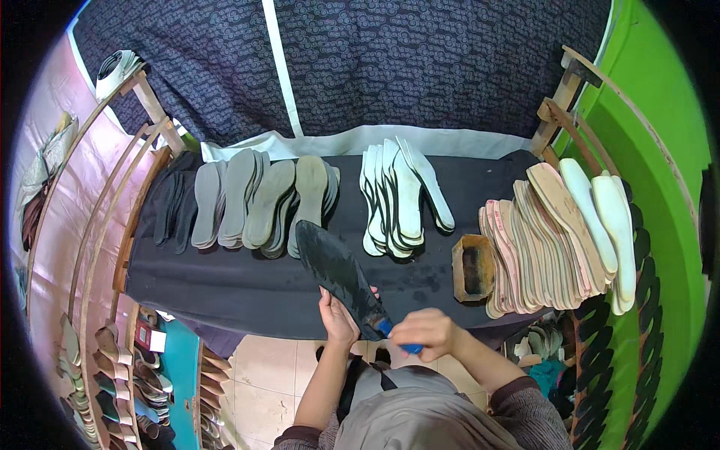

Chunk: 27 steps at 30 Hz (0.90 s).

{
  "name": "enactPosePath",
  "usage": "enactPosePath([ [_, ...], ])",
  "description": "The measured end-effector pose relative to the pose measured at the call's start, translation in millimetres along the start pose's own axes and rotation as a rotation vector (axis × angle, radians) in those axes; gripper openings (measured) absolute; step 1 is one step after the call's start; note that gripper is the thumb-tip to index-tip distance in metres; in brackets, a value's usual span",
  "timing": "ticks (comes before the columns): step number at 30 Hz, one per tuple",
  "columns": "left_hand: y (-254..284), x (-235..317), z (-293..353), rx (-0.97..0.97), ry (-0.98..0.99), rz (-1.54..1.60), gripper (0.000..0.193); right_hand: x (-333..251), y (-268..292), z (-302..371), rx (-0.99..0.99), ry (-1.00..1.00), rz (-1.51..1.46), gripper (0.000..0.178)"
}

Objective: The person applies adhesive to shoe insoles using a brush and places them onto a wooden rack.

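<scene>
My left hand [339, 318] holds a black shoe sole [334, 262] from below, tilted above the front edge of the table. The fingers wrap under it and the fingertips show at its right edge. In my right hand [427, 332] is a blue-handled brush [384, 327], gripped by its handle. Its head meets the narrow near end of the sole. The brush's bristles are mostly too small to make out. The sole's upper face looks dark, with faint streaks near the brush.
On the dark cloth-covered table [225, 277] lie grey soles [274, 195], white soles [405, 202] and beige soles [555, 232] in overlapping rows. An open brownish box [472, 268] stands right of centre. Wooden racks [120, 360] with shoe parts flank both sides.
</scene>
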<state>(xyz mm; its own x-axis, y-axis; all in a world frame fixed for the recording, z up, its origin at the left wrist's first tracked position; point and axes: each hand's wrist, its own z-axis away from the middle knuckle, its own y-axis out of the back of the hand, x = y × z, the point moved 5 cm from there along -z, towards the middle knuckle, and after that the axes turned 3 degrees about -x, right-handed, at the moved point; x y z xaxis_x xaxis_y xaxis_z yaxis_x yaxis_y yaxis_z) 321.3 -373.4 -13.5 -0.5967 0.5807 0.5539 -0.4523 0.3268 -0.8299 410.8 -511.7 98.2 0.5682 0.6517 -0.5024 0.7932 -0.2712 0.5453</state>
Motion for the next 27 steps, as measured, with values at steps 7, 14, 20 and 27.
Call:
enactPosePath([
  [7,25,-8,-6,0.069,-0.145,0.018,0.054,12,29,-29,0.174,-0.001,0.084,0.028],
  [14,32,-12,-4,-0.022,-0.01,-0.081,0.054,7,15,-34,0.118,0.047,0.049,0.023],
  [20,10,1,4,0.092,-0.134,-0.159,0.051,10,26,-41,0.202,0.064,0.163,0.02],
  [27,-9,5,7,-0.064,-0.115,-0.145,0.05,11,22,-44,0.271,0.063,0.161,0.024],
])
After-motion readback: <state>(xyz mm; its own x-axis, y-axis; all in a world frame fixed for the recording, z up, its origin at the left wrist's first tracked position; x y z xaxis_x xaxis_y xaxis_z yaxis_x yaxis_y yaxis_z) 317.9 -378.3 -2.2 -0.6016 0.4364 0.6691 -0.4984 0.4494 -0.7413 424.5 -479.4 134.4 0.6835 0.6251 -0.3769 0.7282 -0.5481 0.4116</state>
